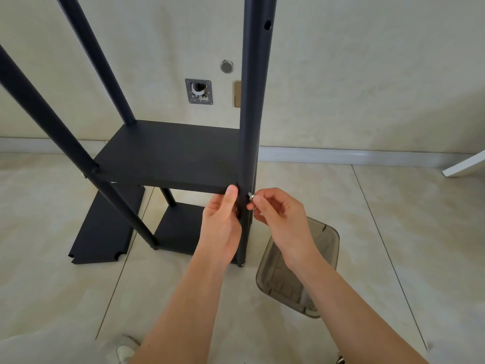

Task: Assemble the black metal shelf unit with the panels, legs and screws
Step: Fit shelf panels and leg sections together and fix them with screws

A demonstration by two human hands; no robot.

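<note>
Beside matte black leg, right hand pinching silver screw, left hand clasping leg.

Soft, even daylight; faint shadows on the floor; sharp focus; wide-angle bowing at edges.

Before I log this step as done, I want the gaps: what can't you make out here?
Head view only:
- Screw: right hand fingers cover most of it; how far it is in is unclear.
- Panel corner joint: hidden by left hand and the leg.
- Leg tops: cut off by the top edge.
- Bin contents: too murky, partly behind the right arm.
</note>
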